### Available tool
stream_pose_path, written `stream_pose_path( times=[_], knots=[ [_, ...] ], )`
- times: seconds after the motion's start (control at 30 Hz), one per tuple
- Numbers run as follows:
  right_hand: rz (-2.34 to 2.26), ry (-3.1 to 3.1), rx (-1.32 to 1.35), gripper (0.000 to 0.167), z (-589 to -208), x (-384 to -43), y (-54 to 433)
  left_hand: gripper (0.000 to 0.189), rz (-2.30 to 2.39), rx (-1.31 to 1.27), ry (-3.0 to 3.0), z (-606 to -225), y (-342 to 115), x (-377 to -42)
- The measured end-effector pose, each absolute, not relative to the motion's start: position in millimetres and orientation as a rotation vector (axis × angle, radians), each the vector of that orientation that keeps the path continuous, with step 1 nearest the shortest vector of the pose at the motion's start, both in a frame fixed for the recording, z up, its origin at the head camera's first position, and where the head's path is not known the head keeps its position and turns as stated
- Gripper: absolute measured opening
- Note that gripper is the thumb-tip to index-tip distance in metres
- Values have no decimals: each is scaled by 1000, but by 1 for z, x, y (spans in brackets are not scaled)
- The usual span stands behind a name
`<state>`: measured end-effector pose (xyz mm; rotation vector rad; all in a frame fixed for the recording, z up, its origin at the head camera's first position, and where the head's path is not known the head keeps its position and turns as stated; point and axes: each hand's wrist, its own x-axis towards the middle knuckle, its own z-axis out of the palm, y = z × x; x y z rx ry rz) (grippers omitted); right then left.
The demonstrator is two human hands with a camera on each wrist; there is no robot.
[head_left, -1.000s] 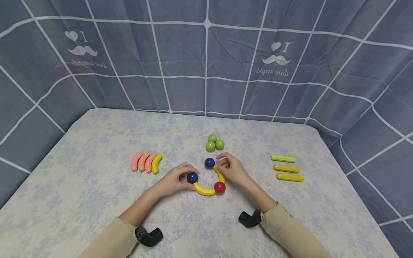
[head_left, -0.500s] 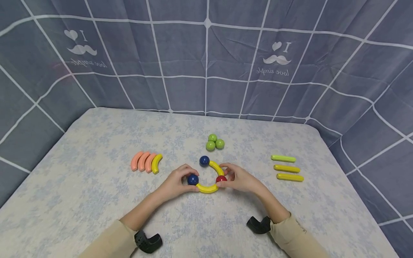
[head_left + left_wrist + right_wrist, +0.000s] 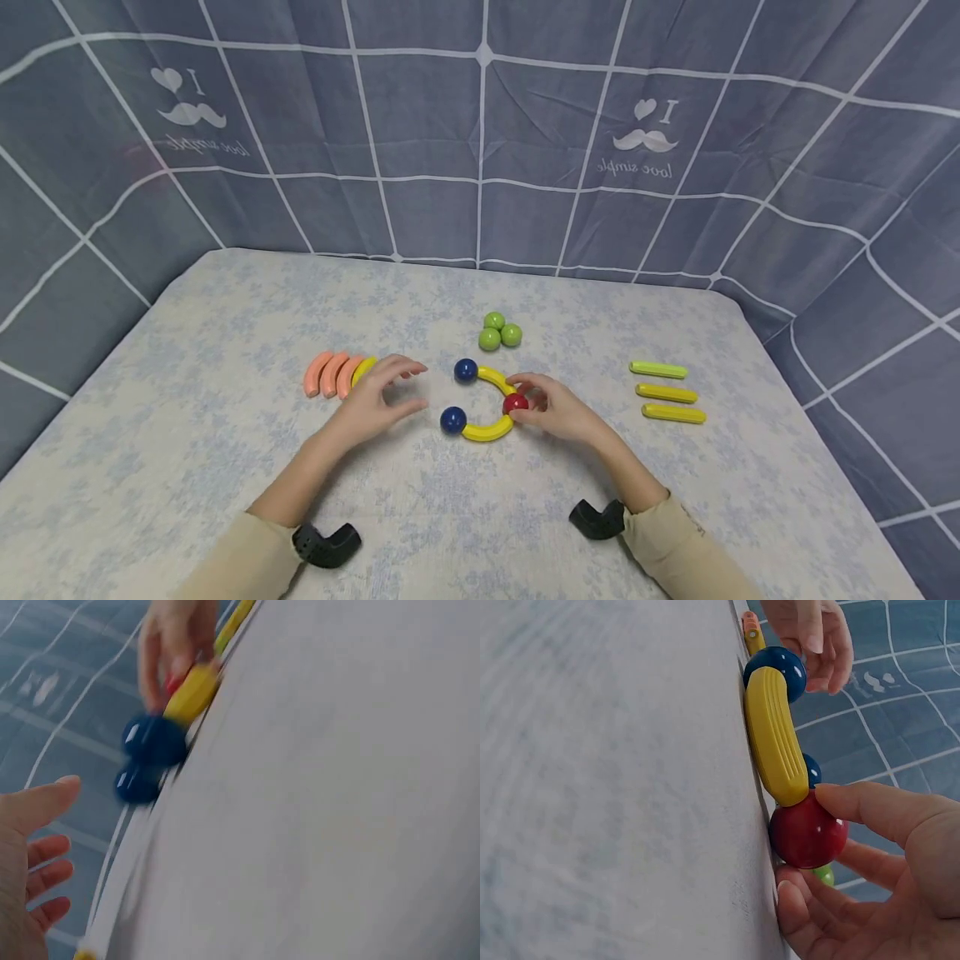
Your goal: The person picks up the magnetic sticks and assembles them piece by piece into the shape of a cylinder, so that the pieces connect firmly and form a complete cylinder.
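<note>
A C-shaped chain lies mid-table: a red ball [image 3: 515, 404] joins two curved yellow sticks [image 3: 773, 739], and each stick ends in a dark blue ball [image 3: 453, 420]. My right hand [image 3: 558, 408] holds the red ball between thumb and fingers, plain in the right wrist view [image 3: 808, 829]. Apart from the chain on its left, my left hand [image 3: 372, 402] has thumb and fingers spread around nothing. It partly covers another curved yellow stick [image 3: 362, 369], which lies beside several curved pink sticks [image 3: 327, 375].
Three green balls [image 3: 490, 338] sit together behind the chain. To the right, a light green straight stick [image 3: 658, 368] and two yellow straight sticks [image 3: 670, 412] lie in a row. A blue-grey curtain [image 3: 420, 142] with white lines hangs behind the table [image 3: 465, 525].
My left hand let go of the near blue ball and moved left toward the curved sticks. My right hand went from the far yellow stick to the red ball; the chain has turned, opening leftward.
</note>
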<state>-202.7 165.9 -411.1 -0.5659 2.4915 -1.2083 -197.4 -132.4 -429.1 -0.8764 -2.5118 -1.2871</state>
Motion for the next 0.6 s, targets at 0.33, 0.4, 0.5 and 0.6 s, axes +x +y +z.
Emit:
stream_pose_path(
  times=[0.33,0.4,0.5,0.6],
  knots=[
    [-1221,2475,-594,45,-412,-201,167,53,-832,-826,-2704,-427,-197,-210],
    [-1223,2474,-594,45,-412,-201,167,54,-792,-836,-2761,-426,-201,-211],
    [-1221,2474,-590,45,-412,-202,167,52,-737,-843,-2822,-426,-203,-211],
    [-1207,2484,-580,45,-412,-201,167,49,-674,-848,-2857,-427,-205,-212]
  ],
)
